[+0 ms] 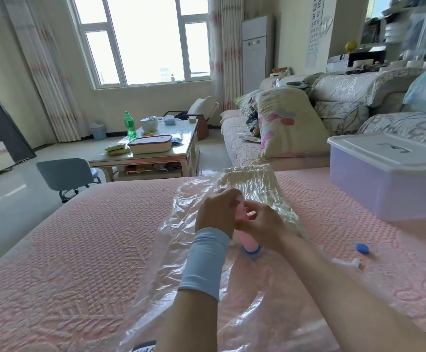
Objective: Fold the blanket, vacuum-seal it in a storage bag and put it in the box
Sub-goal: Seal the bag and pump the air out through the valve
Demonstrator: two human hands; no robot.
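The blanket (257,189), shrunk tight inside the storage bag (181,250) on the bed (79,237), could take in air if the pink pump (248,241) tips off the blue valve (252,252), or if capping is slow, since the blue cap (362,248) lies well to the right. The left hand (215,212) and right hand (260,224) both grasp the pump, just on the near side of the blanket. The box (384,179) sits far right with its lid on.

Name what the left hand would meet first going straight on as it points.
The left hand grips the pink pump, so that comes first; past it, likely the blanket inside the bag.
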